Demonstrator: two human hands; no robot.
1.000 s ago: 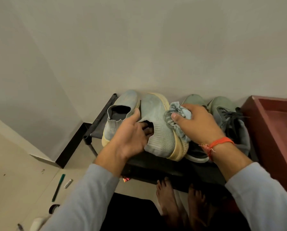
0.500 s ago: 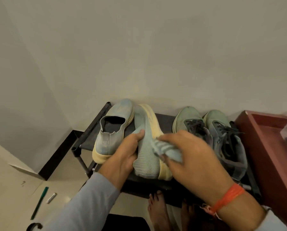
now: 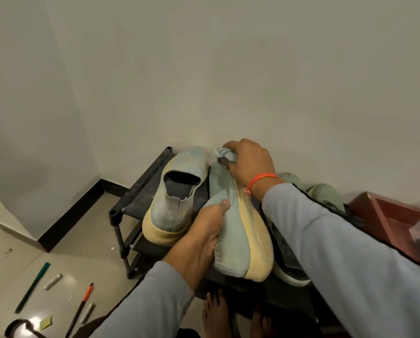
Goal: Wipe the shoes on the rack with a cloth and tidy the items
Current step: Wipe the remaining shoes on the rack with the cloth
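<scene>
Two pale blue-green knit shoes with yellowed soles sit on the top shelf of a black shoe rack (image 3: 140,189). The left shoe (image 3: 177,198) stands upright. The right shoe (image 3: 238,230) is tipped on its side, sole facing right. My left hand (image 3: 204,237) grips this tipped shoe at its collar, thumb on the knit. My right hand (image 3: 246,162) holds a crumpled light blue cloth (image 3: 224,153) against the shoe's toe, near the wall. A pair of green lace-up sneakers (image 3: 326,193) lies further right, mostly hidden by my right sleeve.
A dark red tray (image 3: 389,215) stands at the right of the rack. On the floor at lower left lie a green pen (image 3: 33,286), an orange-tipped pen (image 3: 82,306), small white sticks and a black round object (image 3: 18,329). Bare feet (image 3: 216,313) stand under the rack's front.
My right hand has carried the cloth from the shoe's heel end up to its toe by the wall. My left hand keeps its hold on the tipped shoe. The camera has tilted.
</scene>
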